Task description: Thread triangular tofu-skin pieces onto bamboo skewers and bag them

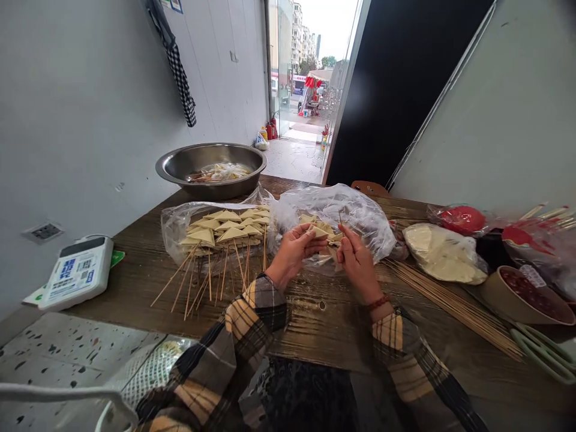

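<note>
My left hand [291,257] pinches a folded piece of tofu sheet [320,231], pale and triangular. Just to its right, fingers of my right hand [358,263] close around a thin bamboo skewer [341,217], its end poking upward; most of it is hidden by the hand. Behind both hands more folded tofu pieces lie on a clear plastic bag [360,210]. Left of them, stacked tofu skewers [231,233] rest on plastic with their sticks pointing toward me. A bundle of loose bamboo skewers [454,303] lies right of my right hand.
A steel basin [211,189] with skewers in it stands at the back left. Bagged tofu sheets [443,252], a bowl of dark red food [526,294] and green-handled scissors [544,351] line the right side. A white payment box [76,270] sits by the left wall.
</note>
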